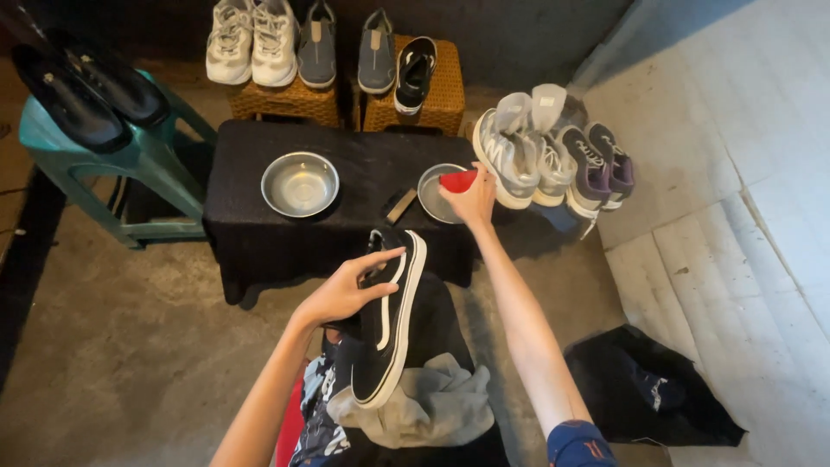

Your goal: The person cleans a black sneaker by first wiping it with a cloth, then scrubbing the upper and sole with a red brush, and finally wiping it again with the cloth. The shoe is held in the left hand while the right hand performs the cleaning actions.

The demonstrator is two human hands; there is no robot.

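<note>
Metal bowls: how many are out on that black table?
2. One metal bowl sits left of centre; the other bowl is at the right, partly hidden by the right hand holding a red cloth.

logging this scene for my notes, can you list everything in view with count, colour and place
black sneaker: 1, black with white stripe and sole, in the left hand's grip over the lap
red cloth: 1, red, in the right hand's grip at the right bowl
metal bowls: 2, silver, on the black table
black table: 1, black, centre
brush: 1, brown, between the bowls
sneakers on baskets: 5, white, grey, black, at the back
wicker baskets: 2, tan, behind table
sneakers at right: 4, grey and purple
black shoes: 2, on teal stool
black bag: 1, floor, right
grey cloth: 1, lap
left hand: 1
right hand: 1
</note>
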